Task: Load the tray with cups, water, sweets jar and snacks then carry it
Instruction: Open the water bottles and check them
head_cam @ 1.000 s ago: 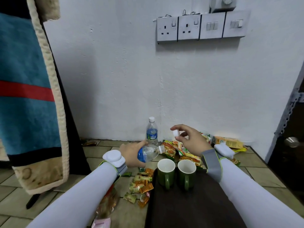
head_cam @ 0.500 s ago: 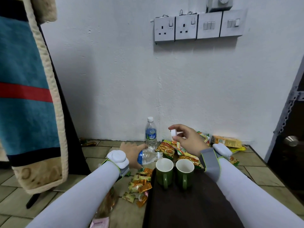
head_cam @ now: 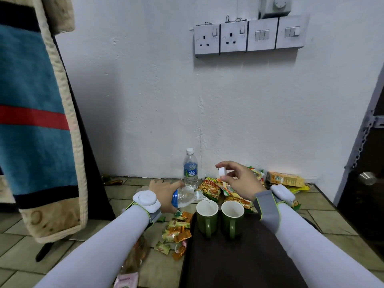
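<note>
Two green cups, the left cup [head_cam: 207,217] and the right cup [head_cam: 232,218], stand at the far end of a dark tray [head_cam: 239,262] on the tiled floor. My left hand [head_cam: 164,192] grips a tipped water bottle [head_cam: 185,197], its mouth over the left cup's rim, with water running out. My right hand [head_cam: 239,179] is raised behind the cups and pinches the white bottle cap [head_cam: 222,171]. A second, capped water bottle [head_cam: 190,170] stands upright by the wall. Wrapped sweets [head_cam: 176,231] lie left of the tray. Snack packets [head_cam: 212,189] lie behind the cups.
An orange box [head_cam: 284,178] lies by the wall at the right. A clear jar [head_cam: 137,256] lies partly hidden under my left forearm. A striped towel [head_cam: 35,113] hangs at the left. A dark door with a knob [head_cam: 367,178] is at the right.
The tipped bottle has moved right and down until its mouth is over the left cup, and water now pours out. My right hand with the cap has barely moved.
</note>
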A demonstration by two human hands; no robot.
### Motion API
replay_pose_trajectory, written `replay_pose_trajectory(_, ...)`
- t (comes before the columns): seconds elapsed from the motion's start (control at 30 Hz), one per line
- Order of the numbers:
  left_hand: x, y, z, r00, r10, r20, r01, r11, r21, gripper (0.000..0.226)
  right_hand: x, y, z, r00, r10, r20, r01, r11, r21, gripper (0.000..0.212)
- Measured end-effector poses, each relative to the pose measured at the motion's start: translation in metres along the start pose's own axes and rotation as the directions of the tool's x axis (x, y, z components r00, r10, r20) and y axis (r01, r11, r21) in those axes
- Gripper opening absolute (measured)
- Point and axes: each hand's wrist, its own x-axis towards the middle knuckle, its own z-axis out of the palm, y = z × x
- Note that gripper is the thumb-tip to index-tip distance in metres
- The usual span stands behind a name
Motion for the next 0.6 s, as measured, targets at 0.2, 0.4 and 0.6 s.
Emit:
replay_pose_trajectory(0.2,-0.004,0.008,0.015,0.997,-0.059,0.044,0.073,0.870,-0.488,0.084,-0.003,0.003,-0.004,1.000,-0.010,-0.007,0.010,1.000,0.025,0.042)
replay_pose_trajectory(0.4,-0.008,0.024,0.022,1.000,-0.014,-0.011,0.000,0.633,-0.774,0.080,-0.008,0.009,-0.009,0.999,0.024,-0.028,-0.024,1.000,0.016,0.035)
replay_pose_trajectory(0.6,-0.005,0.047,0.018,0.999,0.038,-0.031,-0.048,0.906,-0.421,0.086,-0.014,0.015,-0.015,0.999,0.044,-0.019,-0.045,0.998,-0.040,0.033)
